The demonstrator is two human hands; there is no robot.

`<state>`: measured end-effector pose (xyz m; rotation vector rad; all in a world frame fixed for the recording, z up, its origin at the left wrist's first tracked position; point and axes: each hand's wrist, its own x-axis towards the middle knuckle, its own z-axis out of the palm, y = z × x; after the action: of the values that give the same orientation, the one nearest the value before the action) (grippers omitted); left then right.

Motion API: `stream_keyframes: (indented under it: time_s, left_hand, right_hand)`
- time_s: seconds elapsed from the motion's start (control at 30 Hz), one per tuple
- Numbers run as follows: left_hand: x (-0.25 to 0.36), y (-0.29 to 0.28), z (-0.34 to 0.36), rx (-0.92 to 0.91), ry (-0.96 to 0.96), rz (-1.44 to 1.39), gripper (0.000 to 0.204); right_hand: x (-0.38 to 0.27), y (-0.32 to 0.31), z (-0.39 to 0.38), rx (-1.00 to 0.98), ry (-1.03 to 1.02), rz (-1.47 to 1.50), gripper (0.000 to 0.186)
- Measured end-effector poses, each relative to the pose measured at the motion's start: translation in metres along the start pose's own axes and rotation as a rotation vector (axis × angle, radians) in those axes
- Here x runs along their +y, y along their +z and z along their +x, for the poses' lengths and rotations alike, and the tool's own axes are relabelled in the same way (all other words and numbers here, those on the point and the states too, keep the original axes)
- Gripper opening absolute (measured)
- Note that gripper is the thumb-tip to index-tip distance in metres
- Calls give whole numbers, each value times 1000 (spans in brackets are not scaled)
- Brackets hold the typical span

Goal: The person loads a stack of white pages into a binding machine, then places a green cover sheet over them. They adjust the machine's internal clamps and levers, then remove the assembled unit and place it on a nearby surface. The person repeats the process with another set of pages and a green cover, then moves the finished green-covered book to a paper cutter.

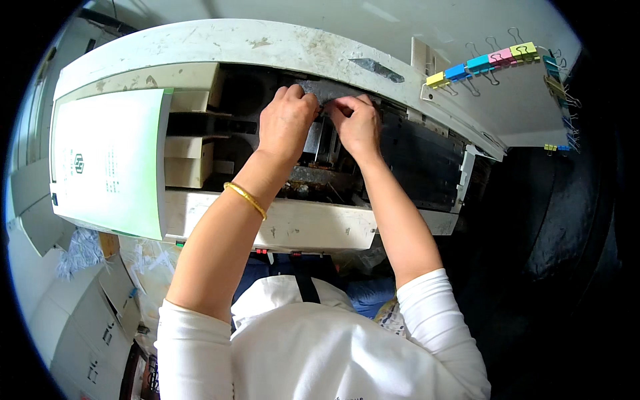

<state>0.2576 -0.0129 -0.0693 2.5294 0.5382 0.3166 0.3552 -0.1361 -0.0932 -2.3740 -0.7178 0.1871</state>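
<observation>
Both arms reach into the open top of a long white machine (280, 223) with a dark, grimy interior. My left hand (287, 123) is closed, fingers curled down at the far side of the opening; whatever lies in them is hidden. Close beside it, my right hand (358, 127) has its thumb and fingers pinched together, and what they hold is too small to make out. The fingertips of both hands nearly meet over a dark metal part. Below and between the hands shows a shiny metal plate (315, 139) inside the machine.
A white paper stack with a green edge (110, 160) lies on the machine's left end, beside cream-coloured blocks (190, 161). Dark flat panel (417, 160) spans the right part. Colourful binder clips (480, 64) line a raised white board (513, 107) at the far right.
</observation>
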Motion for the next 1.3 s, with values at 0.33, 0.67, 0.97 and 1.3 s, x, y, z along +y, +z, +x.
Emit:
stream_keyframes:
  time_s: [0.33,0.67,0.97,1.3]
  left_hand:
    - [-7,13,5,-86,64,242,6]
    - [-5,14,2,-168,35,250,8]
    - [-1,7,6,-131,-64,170,6]
    - [15,-72,-46,63,10,-313,13]
  right_hand:
    - [-3,2,-11,-86,-171,-222,8]
    - [-4,-5,-13,-114,-282,-312,8]
    - [-8,-12,-12,-157,-242,-339,8]
    - [-31,-49,-28,-196,-41,250,16]
